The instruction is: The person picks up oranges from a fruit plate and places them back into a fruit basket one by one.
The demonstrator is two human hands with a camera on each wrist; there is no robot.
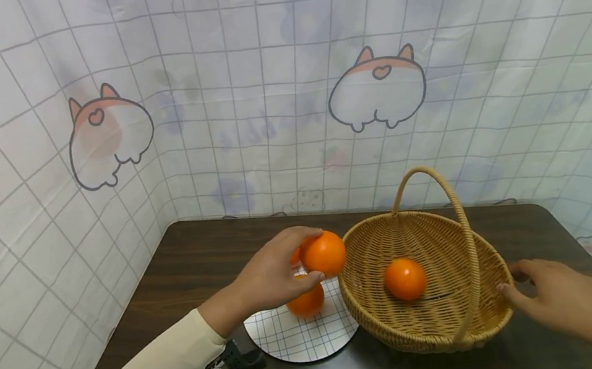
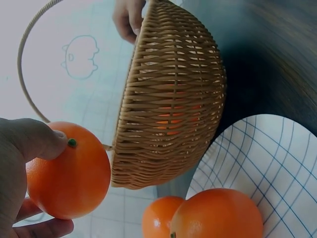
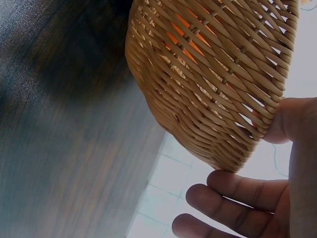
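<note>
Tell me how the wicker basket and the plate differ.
The basket is woven and tan, whereas the plate is white with blue grid lines. The basket is deep with an arched handle; the plate looks flat. One orange shows in the basket; two oranges show at the plate. Both have a curved rim.

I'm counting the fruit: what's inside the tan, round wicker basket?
One round, glossy orange fruit lies inside the tan, round wicker basket. The patch of basket directly beneath the fruit is covered and cannot be seen.
</note>
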